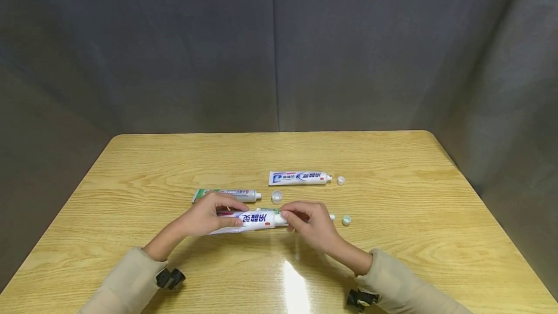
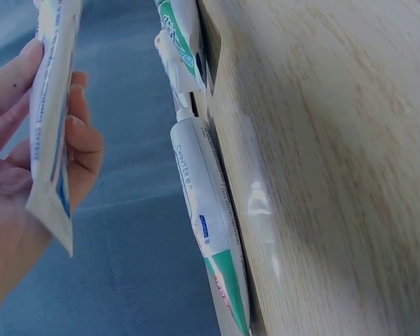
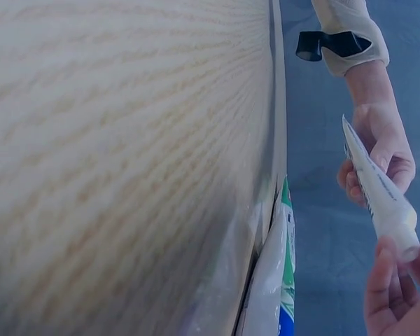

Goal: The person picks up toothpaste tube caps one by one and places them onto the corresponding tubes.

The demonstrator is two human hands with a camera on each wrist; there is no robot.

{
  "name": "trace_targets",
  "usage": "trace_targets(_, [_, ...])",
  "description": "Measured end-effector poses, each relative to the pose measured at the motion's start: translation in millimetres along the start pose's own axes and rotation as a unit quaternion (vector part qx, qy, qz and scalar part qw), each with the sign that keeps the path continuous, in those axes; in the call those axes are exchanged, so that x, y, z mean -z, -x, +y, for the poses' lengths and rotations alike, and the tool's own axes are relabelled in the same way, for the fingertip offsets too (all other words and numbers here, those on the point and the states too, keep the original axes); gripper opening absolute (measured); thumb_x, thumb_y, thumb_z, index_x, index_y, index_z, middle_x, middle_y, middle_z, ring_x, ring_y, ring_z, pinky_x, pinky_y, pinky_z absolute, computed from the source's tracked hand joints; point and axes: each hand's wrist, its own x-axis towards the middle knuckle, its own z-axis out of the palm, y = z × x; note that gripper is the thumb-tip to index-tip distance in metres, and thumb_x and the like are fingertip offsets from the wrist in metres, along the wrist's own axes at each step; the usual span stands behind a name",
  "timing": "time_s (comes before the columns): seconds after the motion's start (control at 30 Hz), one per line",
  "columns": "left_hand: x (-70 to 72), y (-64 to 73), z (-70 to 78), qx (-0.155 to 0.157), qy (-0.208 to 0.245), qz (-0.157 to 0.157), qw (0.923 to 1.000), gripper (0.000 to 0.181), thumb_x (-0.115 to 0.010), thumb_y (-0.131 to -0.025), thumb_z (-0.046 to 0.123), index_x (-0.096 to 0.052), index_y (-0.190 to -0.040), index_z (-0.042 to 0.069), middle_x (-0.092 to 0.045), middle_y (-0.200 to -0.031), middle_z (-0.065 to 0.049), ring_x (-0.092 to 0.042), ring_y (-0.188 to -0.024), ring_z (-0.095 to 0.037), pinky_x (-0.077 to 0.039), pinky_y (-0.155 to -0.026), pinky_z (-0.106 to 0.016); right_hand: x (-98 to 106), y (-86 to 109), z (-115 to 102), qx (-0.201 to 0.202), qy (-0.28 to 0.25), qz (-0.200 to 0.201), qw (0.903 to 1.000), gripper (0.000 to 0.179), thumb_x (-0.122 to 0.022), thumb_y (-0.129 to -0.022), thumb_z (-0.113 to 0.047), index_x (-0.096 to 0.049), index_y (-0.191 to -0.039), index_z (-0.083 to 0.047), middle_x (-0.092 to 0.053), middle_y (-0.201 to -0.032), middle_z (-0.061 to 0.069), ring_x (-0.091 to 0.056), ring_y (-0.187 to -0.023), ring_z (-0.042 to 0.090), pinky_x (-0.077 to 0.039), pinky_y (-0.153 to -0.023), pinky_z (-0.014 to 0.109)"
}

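Observation:
A white toothpaste tube with blue lettering (image 1: 257, 219) is held level above the table's near half. My left hand (image 1: 209, 214) grips its body, thumb on the near side, and the flat crimped end (image 2: 52, 217) points down past the palm in the left wrist view. At the other end, my right hand (image 1: 311, 224) pinches the white cap (image 3: 399, 241) between thumb and fingers. Behind the held tube lies another toothpaste tube, mostly hidden, with its bare nozzle (image 1: 332, 217) showing right of the right hand.
A green and silver toothpaste tube (image 1: 244, 196) lies uncapped beyond the left hand. Farther back is a second white tube (image 1: 301, 177), also uncapped. Loose caps sit near the nozzles: a small white one (image 1: 341, 180), a wider one (image 1: 276, 196) and a greenish one (image 1: 346, 220).

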Motion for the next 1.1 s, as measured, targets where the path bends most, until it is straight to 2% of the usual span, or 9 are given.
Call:
trace_targets(0.07, [0.0, 0.3, -0.5, -0.001, 0.002, -0.001, 1.0, 0.023, -0.072, -0.077, 0.012, -0.069, -0.099, 0.003, -0.066, -0.097, -0.007, -0.056, -0.072, -0.009, -0.048, -0.057, -0.025, 1.9, -0.2, 0.7, 0.012, -0.006, -0.014, 0.9998, 0.014, -0.059, -0.086, -0.001, -0.065, -0.096, 0.007, -0.066, -0.077, 0.015, -0.059, -0.054, 0.017, -0.049, -0.048, 0.027])
trace_targets(0.2, [-0.1, 0.5, 0.0, -0.004, 0.004, 0.001, 1.0, 0.023, -0.072, -0.077, 0.012, -0.069, -0.099, 0.003, -0.066, -0.097, -0.007, -0.054, -0.07, -0.009, -0.047, -0.055, -0.024, 7.1, 0.3, -1.1, 0.018, 0.011, -0.041, 0.9989, 0.023, -0.067, -0.08, -0.002, -0.063, -0.101, 0.004, -0.065, -0.077, 0.011, -0.058, -0.057, 0.011, -0.05, -0.052, 0.026])
trace_targets(0.33, [0.2, 0.8, 0.3, -0.003, 0.006, 0.001, 1.0, 0.023, -0.072, -0.077, 0.011, -0.069, -0.099, 0.003, -0.065, -0.097, -0.008, -0.055, -0.07, -0.01, -0.047, -0.056, -0.024, 9.0, 0.6, -2.5, 0.037, 0.042, -0.056, 0.9969, 0.027, -0.072, -0.073, 0.0, -0.064, -0.098, 0.002, -0.064, -0.074, 0.009, -0.059, -0.06, 0.01, -0.051, -0.054, 0.024])
trace_targets(0.5, [0.0, 1.1, -0.3, -0.003, 0.006, 0.0, 1.0, 0.023, -0.072, -0.077, 0.012, -0.069, -0.099, 0.003, -0.066, -0.097, -0.008, -0.055, -0.07, -0.01, -0.047, -0.056, -0.024, 7.5, 1.2, -3.3, 0.053, 0.053, -0.046, 0.9961, 0.017, -0.07, -0.075, 0.001, -0.065, -0.09, 0.002, -0.065, -0.072, 0.009, -0.059, -0.057, 0.011, -0.05, -0.054, 0.023])
trace_targets(0.7, [-0.2, 1.0, 0.5, -0.023, 0.013, 0.002, 0.9996, 0.023, -0.071, -0.077, 0.01, -0.069, -0.098, 0.001, -0.066, -0.096, -0.01, -0.057, -0.072, -0.008, -0.048, -0.056, -0.025, 6.2, 1.9, -2.3, 0.043, 0.043, -0.041, 0.9973, 0.012, -0.068, -0.078, -0.003, -0.065, -0.088, 0.004, -0.065, -0.071, 0.011, -0.058, -0.053, 0.015, -0.049, -0.05, 0.024])
trace_targets(0.83, [0.0, 0.8, 1.7, -0.022, 0.021, -0.003, 0.9995, 0.024, -0.071, -0.078, 0.011, -0.068, -0.099, 0.0, -0.065, -0.098, -0.011, -0.057, -0.073, -0.009, -0.049, -0.057, -0.025, 6.1, 2.0, -2.9, 0.027, 0.045, -0.045, 0.9976, 0.008, -0.065, -0.082, -0.004, -0.066, -0.085, 0.004, -0.064, -0.067, 0.013, -0.057, -0.05, 0.019, -0.047, -0.046, 0.023])
trace_targets(0.97, [0.1, 0.9, 1.6, -0.014, 0.025, -0.006, 0.9996, 0.024, -0.071, -0.078, 0.011, -0.068, -0.1, 0.0, -0.065, -0.099, -0.011, -0.058, -0.075, -0.011, -0.049, -0.059, -0.025, 7.9, 0.9, -20.3, 0.014, 0.059, -0.048, 0.997, 0.007, -0.063, -0.082, 0.001, -0.067, -0.081, 0.007, -0.062, -0.063, 0.011, -0.055, -0.046, 0.026, -0.044, -0.042, 0.021])
trace_targets(1.1, [-0.2, 1.0, -0.5, -0.015, 0.026, -0.006, 0.9995, 0.024, -0.071, -0.078, 0.011, -0.068, -0.1, 0.001, -0.065, -0.098, -0.01, -0.058, -0.075, -0.011, -0.049, -0.058, -0.025, 9.9, 0.6, -17.0, 0.03, 0.073, -0.045, 0.9958, 0.015, -0.069, -0.078, -0.005, -0.067, -0.089, 0.006, -0.063, -0.068, 0.006, -0.056, -0.05, 0.015, -0.046, -0.046, 0.021])
